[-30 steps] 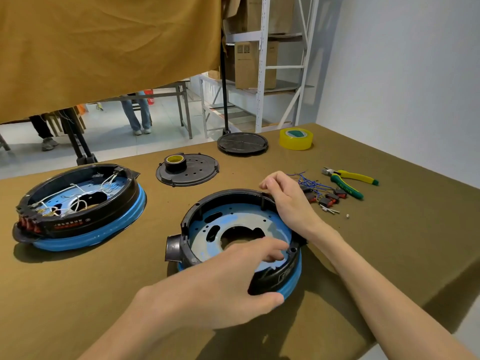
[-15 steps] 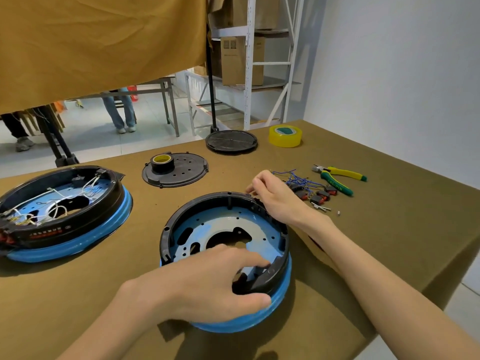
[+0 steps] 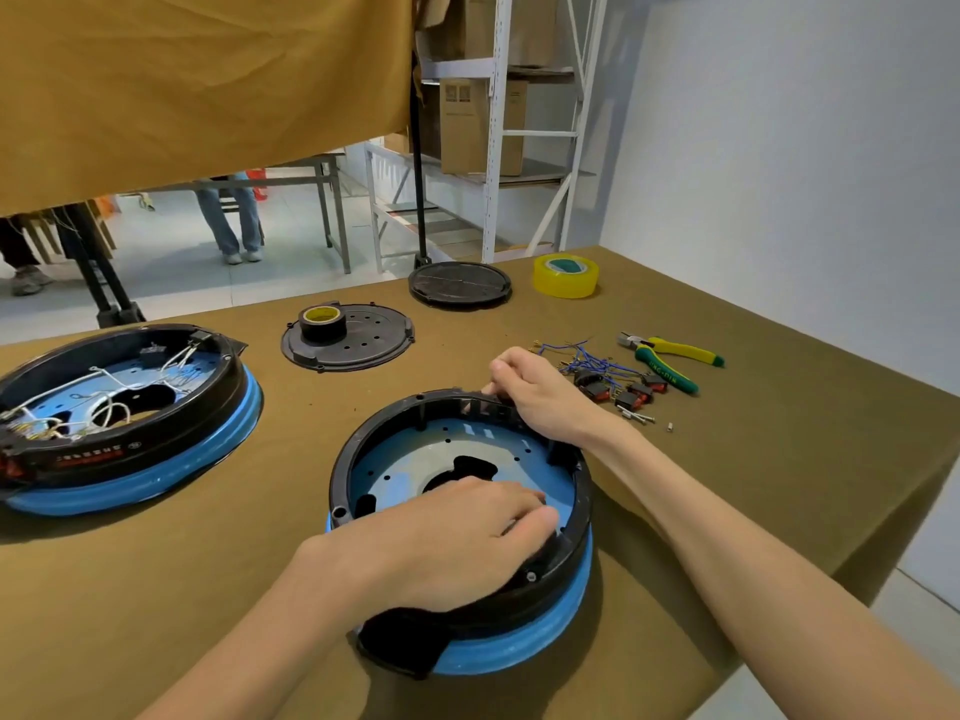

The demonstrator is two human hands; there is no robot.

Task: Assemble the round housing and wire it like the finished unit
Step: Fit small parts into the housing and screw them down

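— Housing (image 3: 462,511) sits mid-table, nearest edge, black ring over blue base, blue plate w/ holes inside. No wires in it.

— Hands?

— Left hand (image 3: 441,537) draped over near rim, fingers curled down into the ring, thumb on outer wall. Gripping the rim. Right hand (image 3: 540,394) on far rim, fingers curled, pinching the black edge there.

— Finished unit?

— Far left on table (image 3: 779,459), well apart from the housing. Finished unit (image 3: 124,413): same black ring + blue base, white wires looped inside, red switches at its left edge.

— Loose parts?

— Just right of the right hand: wire bundle (image 3: 587,356), blue leads, tangled. Black/red switches (image 3: 623,389) touching that bundle. Small screws (image 3: 636,417) near them, one more bit further right. Pliers (image 3: 670,361), yellow-green handles, beside the bundle, farther right.

— Behind?

— Perforated black cover (image 3: 363,345) behind the housing, black tape roll (image 3: 322,322) w/ yellow core standing on it. Round black lid (image 3: 460,284) further back. Yellow tape (image 3: 566,275) right of that lid, near far table edge. Mustard cloth (image 3: 182,80) hanging overhead, metal shelf w/ boxes (image 3: 483,122) beyond. Person's legs (image 3: 228,215) on floor in bkgd.
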